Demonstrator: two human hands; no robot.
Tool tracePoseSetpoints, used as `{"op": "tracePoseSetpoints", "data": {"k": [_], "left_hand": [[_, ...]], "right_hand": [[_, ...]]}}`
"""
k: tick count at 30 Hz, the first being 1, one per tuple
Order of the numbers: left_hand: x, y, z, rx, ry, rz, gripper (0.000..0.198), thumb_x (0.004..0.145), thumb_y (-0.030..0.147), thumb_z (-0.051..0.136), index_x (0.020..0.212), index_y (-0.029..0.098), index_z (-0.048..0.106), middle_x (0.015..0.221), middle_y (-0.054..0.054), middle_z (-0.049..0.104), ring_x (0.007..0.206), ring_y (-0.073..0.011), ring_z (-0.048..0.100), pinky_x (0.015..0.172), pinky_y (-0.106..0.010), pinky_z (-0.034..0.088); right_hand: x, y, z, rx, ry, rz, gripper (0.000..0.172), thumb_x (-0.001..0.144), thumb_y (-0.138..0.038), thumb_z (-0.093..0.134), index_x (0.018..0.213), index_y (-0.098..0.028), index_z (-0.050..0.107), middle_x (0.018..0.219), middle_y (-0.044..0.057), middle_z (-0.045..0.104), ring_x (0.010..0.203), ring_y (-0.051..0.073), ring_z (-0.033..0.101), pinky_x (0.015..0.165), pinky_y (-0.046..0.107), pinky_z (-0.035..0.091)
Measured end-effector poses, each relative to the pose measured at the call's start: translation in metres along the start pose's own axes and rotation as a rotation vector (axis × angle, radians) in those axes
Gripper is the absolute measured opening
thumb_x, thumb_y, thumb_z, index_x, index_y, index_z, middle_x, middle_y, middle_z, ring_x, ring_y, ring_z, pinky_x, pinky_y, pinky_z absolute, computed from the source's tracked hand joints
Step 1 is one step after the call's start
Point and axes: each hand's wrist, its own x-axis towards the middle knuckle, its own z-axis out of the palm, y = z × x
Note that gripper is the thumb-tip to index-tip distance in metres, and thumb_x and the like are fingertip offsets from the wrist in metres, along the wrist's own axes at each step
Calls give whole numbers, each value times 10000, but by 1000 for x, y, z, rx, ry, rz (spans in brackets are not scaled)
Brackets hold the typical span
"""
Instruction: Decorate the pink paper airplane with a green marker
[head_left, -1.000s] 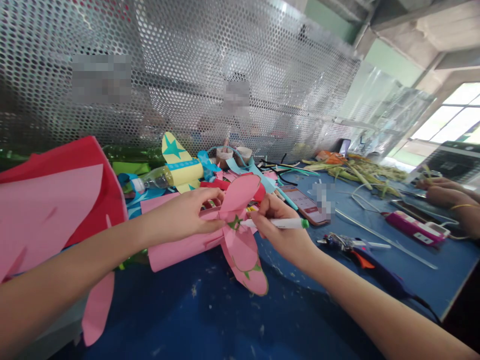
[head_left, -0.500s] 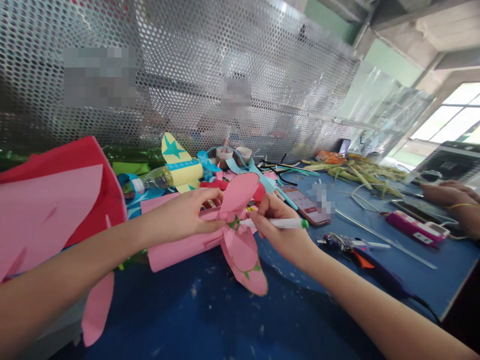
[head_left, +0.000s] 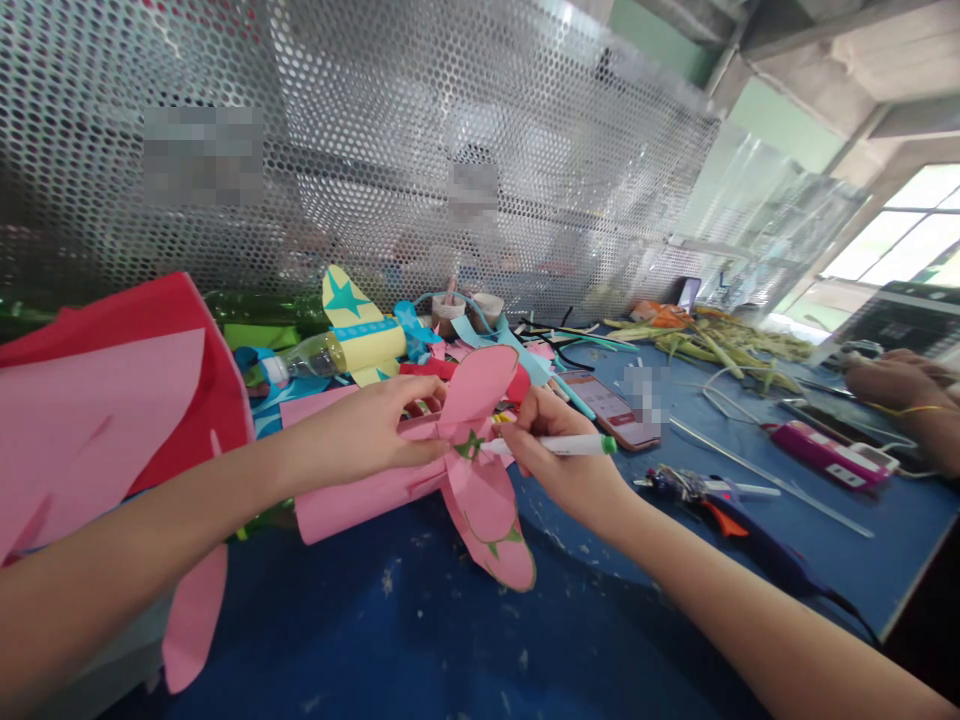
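Observation:
A pink paper plane (head_left: 375,500) with a rolled body and rounded fins lies on the blue table (head_left: 360,630). Green stars mark its fins, one of them at the middle where the fins meet. My left hand (head_left: 390,425) is closed around the rolled body just behind the fins. In my right hand (head_left: 551,440) is a white marker (head_left: 577,445) with a green end, gripped between thumb and fingers. The marker's tip touches or nearly touches the pink paper beside the middle star.
Behind stand a yellow paper-wrapped bottle (head_left: 367,347), paper scraps and cups. On the right lie a phone (head_left: 611,410), a blue glue gun (head_left: 750,530) and a purple box (head_left: 829,455). Red and pink sheets (head_left: 187,400) are at left. Another person's hand (head_left: 900,385) is far right.
Both of my hands hold almost the same place, with the marker still at the middle star. The other person's hand at the far right has shifted slightly.

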Motion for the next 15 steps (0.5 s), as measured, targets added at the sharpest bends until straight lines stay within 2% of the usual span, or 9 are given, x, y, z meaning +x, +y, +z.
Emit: {"op": "tracePoseSetpoints", "data": {"k": [15], "left_hand": [[0,3,-1,29,-5,-17,450,824,570,595,1089,208,619,1147,-80,686,1010,-287,638,841,-356,481]], "right_hand": [[-2,3,2,-1,-42,-7,240,804,-232,585,658,-249,395,540,-89,425,461,91,362,464,246,288]]}}
